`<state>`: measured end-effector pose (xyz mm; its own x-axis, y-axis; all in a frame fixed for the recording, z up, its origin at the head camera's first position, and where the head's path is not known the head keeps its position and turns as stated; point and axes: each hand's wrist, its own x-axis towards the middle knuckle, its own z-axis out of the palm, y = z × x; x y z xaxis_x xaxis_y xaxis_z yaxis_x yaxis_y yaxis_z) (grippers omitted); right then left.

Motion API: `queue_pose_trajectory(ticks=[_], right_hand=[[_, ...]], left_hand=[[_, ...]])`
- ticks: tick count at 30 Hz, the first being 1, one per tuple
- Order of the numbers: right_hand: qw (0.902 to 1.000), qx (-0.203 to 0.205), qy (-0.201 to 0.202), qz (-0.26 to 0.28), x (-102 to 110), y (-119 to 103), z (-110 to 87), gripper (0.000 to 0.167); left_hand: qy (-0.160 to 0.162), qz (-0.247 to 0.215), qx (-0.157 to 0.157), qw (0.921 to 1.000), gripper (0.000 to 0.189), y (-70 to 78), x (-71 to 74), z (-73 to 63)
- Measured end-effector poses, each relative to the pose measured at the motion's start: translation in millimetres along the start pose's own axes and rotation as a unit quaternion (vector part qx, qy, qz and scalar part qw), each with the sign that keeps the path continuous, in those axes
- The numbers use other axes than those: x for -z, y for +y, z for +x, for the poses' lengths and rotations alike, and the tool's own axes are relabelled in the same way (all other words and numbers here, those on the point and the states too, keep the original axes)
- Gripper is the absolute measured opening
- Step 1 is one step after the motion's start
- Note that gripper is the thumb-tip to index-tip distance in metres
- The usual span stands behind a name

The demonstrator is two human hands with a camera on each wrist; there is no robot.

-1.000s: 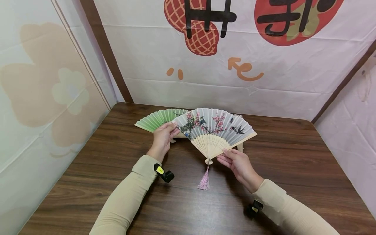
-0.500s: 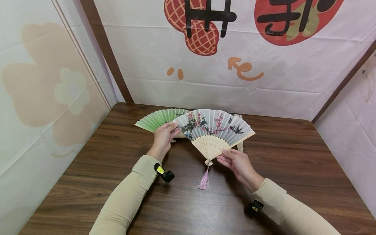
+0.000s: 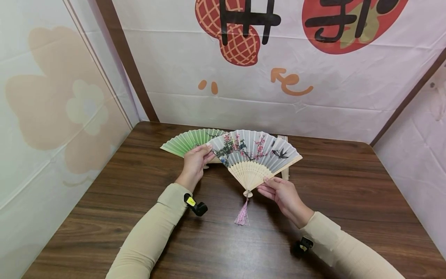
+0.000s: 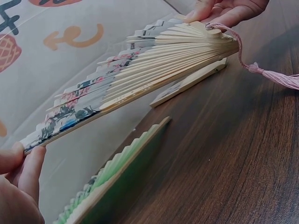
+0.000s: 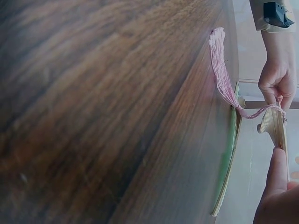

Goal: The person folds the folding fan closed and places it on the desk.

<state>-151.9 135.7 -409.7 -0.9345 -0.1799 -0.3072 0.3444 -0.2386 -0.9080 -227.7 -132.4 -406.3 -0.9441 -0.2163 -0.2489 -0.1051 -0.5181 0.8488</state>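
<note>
A spread folding fan, grey-white with pink blossoms and a dark bird, is held up between both hands. My left hand pinches its left outer edge between thumb and fingers. My right hand pinches the lower right guard stick, close to the pivot. From the pivot hangs a pink tassel. Behind, a green folding fan lies spread on the table, partly hidden by the left hand and the held fan. In the left wrist view the held fan appears nearly edge-on, raised above the table.
Another folded fan with pale sticks lies behind the held fan, mostly hidden. The dark wooden table ends at a printed cloth wall at the back, with more cloth on both sides. A black wrist camera sits on the left cuff.
The held fan has tipped slightly, its top edge a little lower and its right tip shifted slightly left. Both hands keep nearly the same place and grip.
</note>
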Motion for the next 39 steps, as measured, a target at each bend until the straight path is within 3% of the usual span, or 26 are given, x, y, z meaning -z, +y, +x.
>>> queue_pose_trajectory(ticks=[31,39], right_hand=[[0.9998,-0.009,-0.01,-0.014,-2.8,0.7,-0.2,0.021],[0.9997,-0.012,-0.015,-0.017,-2.9,1.6,0.3,0.022]], left_hand=[[-0.012,0.021,0.007,0.9997,0.029,-0.3,-0.4,0.1],[-0.019,0.029,0.011,0.9994,0.019,-0.5,0.4,0.5]])
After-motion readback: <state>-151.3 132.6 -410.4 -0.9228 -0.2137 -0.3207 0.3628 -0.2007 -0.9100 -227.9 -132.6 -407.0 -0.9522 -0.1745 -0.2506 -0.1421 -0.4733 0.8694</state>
